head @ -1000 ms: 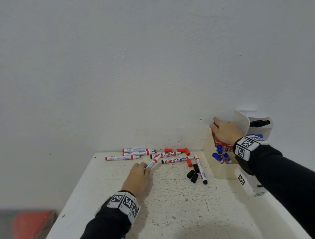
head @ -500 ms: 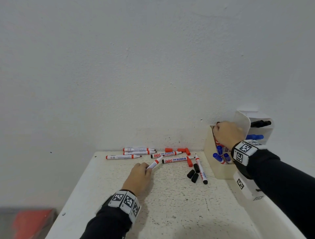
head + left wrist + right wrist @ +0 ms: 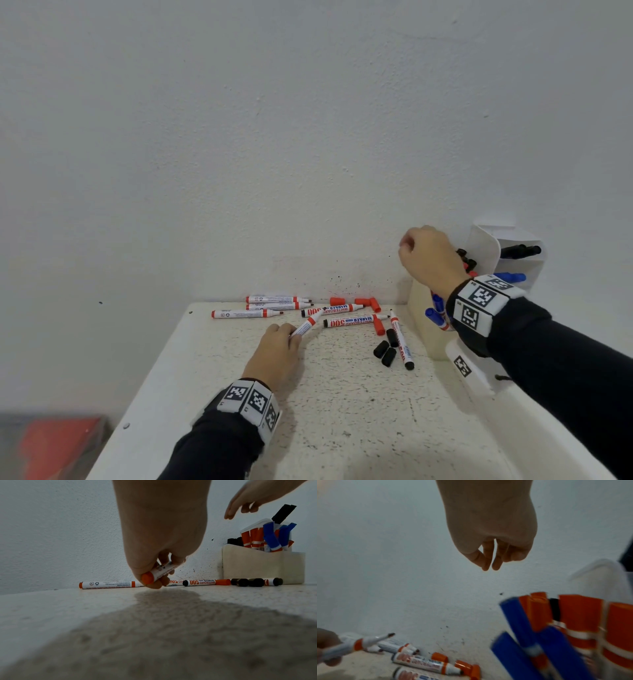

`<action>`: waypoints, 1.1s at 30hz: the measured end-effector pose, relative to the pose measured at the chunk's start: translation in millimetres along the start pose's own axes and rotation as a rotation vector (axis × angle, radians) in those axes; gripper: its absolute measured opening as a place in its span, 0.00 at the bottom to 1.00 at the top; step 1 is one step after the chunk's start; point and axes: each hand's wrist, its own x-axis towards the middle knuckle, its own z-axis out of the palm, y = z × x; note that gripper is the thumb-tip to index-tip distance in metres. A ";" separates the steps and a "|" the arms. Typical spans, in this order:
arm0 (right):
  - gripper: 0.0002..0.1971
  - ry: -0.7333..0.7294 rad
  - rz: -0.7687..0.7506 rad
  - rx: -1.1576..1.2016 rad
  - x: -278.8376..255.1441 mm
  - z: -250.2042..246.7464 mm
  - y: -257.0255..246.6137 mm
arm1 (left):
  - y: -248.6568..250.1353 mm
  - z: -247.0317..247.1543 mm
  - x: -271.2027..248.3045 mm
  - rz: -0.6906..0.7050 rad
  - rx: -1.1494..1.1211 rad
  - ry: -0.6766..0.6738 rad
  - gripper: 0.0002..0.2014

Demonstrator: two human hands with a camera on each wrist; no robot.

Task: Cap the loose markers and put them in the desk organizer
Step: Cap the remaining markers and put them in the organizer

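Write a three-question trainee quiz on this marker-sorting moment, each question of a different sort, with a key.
1. True or false: the left hand holds an uncapped red marker.
2. Multiple choice: the right hand is A) gripping a blue marker, B) holding nothing above the desk organizer, C) pressing on the table.
3. Fill in: the three loose caps lying beside the marker nearest the organizer are ____.

Key: 1 true; 2 B; 3 black.
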 end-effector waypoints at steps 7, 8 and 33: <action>0.11 -0.657 -0.003 -0.091 -24.6 27.4 -33.7 | -1.3 0.9 -2.0 0.002 0.011 0.007 0.14; 0.12 -0.765 0.000 -0.170 -32.4 35.2 -32.5 | -1.6 1.3 -2.3 0.002 0.012 0.008 0.14; 0.21 -0.660 0.219 -0.207 -30.0 108.1 13.4 | 7.5 -3.3 -9.7 -0.008 -0.007 -0.044 0.15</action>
